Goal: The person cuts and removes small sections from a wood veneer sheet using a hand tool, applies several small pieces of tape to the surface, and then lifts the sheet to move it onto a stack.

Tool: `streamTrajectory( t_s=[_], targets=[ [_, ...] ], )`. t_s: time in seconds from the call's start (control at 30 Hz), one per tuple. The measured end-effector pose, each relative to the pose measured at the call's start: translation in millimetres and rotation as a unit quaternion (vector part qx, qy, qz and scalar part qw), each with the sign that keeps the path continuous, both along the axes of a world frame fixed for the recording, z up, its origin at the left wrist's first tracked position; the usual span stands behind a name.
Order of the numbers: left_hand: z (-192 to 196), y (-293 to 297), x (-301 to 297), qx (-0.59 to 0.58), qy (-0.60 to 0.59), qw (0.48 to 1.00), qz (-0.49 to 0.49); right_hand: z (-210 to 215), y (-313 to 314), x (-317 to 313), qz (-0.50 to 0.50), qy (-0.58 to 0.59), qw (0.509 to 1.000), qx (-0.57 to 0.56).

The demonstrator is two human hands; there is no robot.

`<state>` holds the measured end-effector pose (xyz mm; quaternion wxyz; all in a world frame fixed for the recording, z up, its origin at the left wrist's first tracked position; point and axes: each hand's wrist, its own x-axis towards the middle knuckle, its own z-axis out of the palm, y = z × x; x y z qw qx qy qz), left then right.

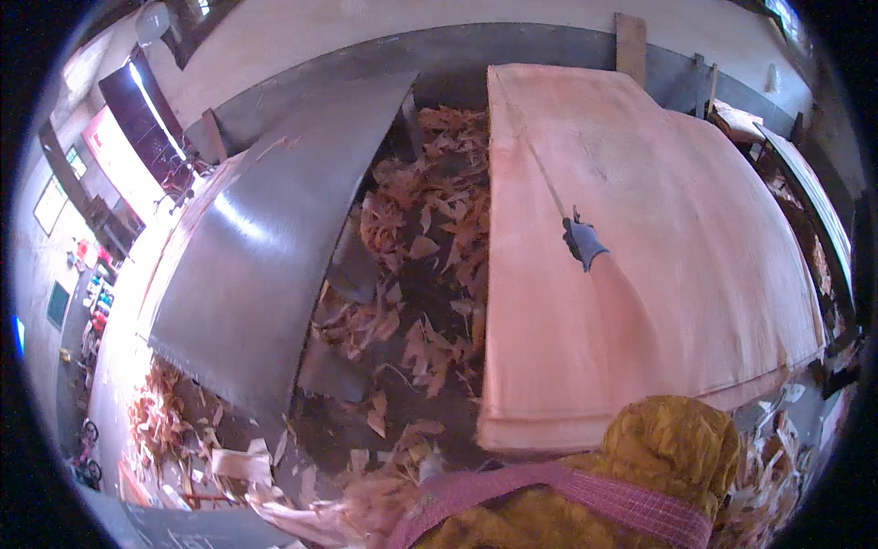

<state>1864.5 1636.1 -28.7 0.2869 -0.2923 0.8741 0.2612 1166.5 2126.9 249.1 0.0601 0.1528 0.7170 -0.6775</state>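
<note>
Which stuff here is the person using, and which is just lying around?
In use: gloved right hand, thin strip it holds, stack of veneer sheets.
Lying about: wood scraps, grey metal plate, leaning board.

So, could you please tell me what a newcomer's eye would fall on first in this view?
First, the big stack of pale pink veneer sheets filling the right half, with a gloved hand resting on top beside a long thin strip. Left of it lies a broad grey metal plate, and between the two the floor gap is littered with torn veneer scraps.
</note>
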Motion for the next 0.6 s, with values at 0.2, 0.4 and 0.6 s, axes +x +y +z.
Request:
streamTrajectory(
  t_s=[0.2, 0.4, 0.6],
  targets=[
    [24.4, -171.7, -88.5, -0.044, 0.065, 0.966, -0.246, -11.9, -104.6, 5.4, -0.066, -0.037, 0.997, -0.003],
    [112.1, -227.0, -256.3, 0.098, 0.207, 0.973, -0.004, -24.5, -110.2, 40.4, -0.177, -0.025, 0.982, 0.065],
    [149.6, -189.2, -453.6, 0.276, 0.108, 0.946, -0.134, -31.4, -72.5, 38.0, -0.11, -0.128, 0.983, 0.075]
  ],
)
